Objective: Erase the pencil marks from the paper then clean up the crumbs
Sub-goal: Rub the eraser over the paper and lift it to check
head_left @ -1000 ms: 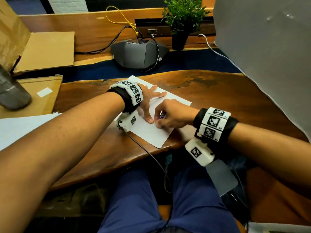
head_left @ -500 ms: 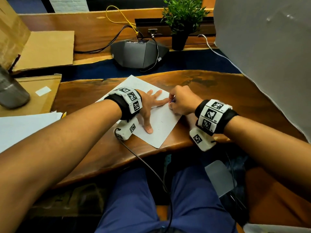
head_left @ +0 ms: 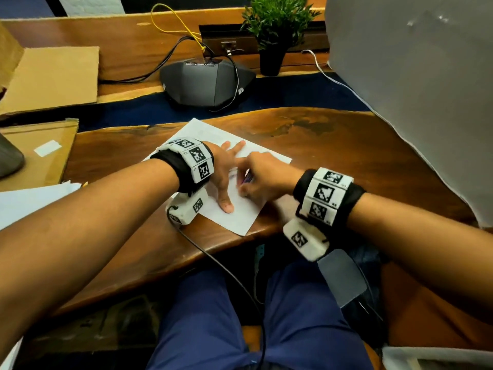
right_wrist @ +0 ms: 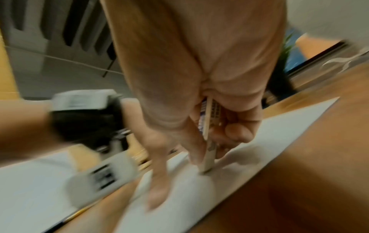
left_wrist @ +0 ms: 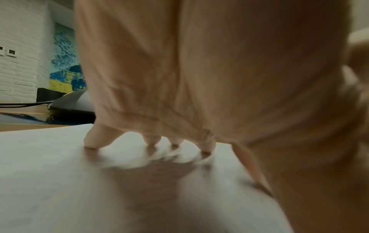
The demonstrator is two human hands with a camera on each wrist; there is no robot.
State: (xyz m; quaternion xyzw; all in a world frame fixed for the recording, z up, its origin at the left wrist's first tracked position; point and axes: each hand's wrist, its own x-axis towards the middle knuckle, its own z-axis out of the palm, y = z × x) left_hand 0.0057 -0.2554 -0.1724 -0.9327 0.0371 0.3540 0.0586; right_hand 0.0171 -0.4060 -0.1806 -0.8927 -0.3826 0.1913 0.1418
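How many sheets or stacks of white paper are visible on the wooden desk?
2. One sheet lies at the desk's near edge, pressed by the left hand. A second stack lies at the left, partly behind the forearm. Others may be hidden.

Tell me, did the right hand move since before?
Yes. The right hand slid back toward the paper's near corner, away from the plant.

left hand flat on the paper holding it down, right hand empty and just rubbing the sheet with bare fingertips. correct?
Not quite. The right hand isn't empty: it pinches an eraser with its tip on the paper, clear in the right wrist view. The left hand does lie flat on the sheet, holding it down.
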